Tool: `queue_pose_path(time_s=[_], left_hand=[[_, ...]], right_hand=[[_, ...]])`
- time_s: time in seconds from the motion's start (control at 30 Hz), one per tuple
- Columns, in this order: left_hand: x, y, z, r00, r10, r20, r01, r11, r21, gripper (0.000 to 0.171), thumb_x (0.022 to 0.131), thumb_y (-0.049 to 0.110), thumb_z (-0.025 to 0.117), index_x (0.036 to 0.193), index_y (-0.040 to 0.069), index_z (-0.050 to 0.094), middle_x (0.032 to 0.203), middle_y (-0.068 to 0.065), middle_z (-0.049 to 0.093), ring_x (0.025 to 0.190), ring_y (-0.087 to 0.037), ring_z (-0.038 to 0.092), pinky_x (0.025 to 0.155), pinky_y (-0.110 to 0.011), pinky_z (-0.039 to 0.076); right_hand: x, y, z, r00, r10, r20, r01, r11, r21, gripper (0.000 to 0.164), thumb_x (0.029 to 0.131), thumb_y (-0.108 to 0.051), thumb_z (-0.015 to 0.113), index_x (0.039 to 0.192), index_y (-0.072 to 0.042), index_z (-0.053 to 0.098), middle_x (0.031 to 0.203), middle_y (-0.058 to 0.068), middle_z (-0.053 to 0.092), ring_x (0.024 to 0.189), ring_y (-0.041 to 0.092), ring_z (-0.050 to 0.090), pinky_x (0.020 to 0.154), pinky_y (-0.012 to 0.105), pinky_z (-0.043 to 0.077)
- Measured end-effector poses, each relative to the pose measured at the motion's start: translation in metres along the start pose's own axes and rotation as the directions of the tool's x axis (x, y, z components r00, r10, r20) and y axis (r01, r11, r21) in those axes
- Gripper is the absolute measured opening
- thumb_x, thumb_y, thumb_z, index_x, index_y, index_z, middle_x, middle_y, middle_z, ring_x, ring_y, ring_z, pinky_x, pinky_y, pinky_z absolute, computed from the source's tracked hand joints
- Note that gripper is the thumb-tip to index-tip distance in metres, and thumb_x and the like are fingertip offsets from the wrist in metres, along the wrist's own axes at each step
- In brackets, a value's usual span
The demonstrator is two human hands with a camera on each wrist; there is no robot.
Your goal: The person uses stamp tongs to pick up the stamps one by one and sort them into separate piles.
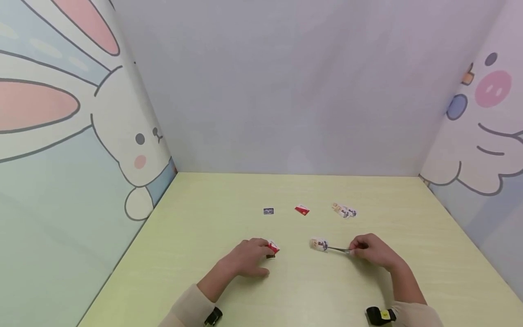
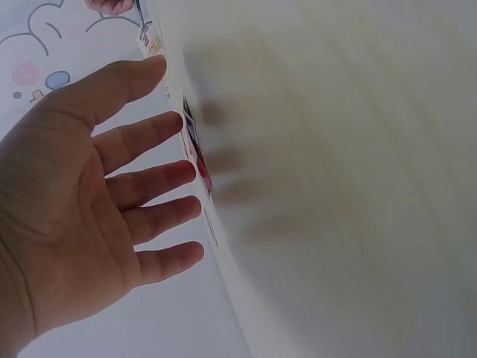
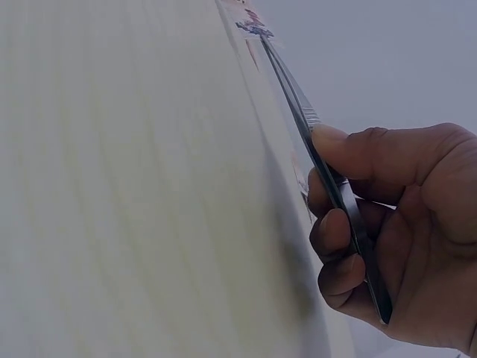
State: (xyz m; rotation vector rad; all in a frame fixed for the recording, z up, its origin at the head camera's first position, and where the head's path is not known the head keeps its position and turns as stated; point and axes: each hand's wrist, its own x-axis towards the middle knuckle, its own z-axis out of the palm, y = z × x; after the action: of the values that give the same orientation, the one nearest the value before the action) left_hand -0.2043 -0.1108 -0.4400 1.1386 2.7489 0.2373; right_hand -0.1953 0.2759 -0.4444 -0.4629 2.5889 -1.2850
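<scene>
My right hand (image 1: 373, 250) grips metal tweezers (image 1: 338, 249) between thumb and curled fingers, as the right wrist view also shows. The tweezers' tips meet the edge of a small pale printed card (image 1: 318, 244) held low over the table. My left hand (image 1: 249, 258) has its fingers spread and nearly straight, palm toward the table. Its fingertips (image 2: 195, 170) reach a red-and-white card (image 1: 273, 247), partly hidden under them in the head view. A dark card (image 1: 270, 256) peeks out just below the red one.
Farther back on the pale yellow table (image 1: 229, 195) lie a dark blue card (image 1: 268, 211), a red-and-white card (image 1: 302, 210) and overlapping pale printed cards (image 1: 344, 210). A grey back wall (image 1: 286, 91) and cartoon-printed side panels (image 1: 61, 204) enclose the table.
</scene>
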Motion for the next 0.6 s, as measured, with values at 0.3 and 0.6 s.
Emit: queue_pose_path(time_s=[0.3,0.6], left_hand=[[0.000,0.003,-0.002,1.000,-0.018,0.003,0.018,1.000,0.014,0.039,0.080,0.039,0.069,0.115,0.021,0.065,0.120,-0.001,0.055,0.114,-0.018,0.048,0.086,-0.038,0.043],[0.001,0.002,-0.001,1.000,-0.020,-0.002,0.020,1.000,0.022,0.040,0.078,0.040,0.071,0.114,0.021,0.066,0.116,-0.001,0.056,0.109,-0.017,0.050,0.082,-0.037,0.044]], right_hand=[[-0.005,0.013,-0.012,0.998,0.063,-0.010,-0.063,0.998,0.029,0.008,0.087,-0.006,0.062,0.090,0.001,0.063,0.072,0.006,0.053,0.060,0.012,0.045,0.053,0.025,0.039],[-0.009,0.018,-0.024,0.992,0.123,-0.035,-0.123,0.992,-0.004,0.009,0.087,-0.006,0.061,0.091,0.002,0.062,0.072,0.006,0.052,0.061,0.016,0.046,0.053,0.027,0.040]])
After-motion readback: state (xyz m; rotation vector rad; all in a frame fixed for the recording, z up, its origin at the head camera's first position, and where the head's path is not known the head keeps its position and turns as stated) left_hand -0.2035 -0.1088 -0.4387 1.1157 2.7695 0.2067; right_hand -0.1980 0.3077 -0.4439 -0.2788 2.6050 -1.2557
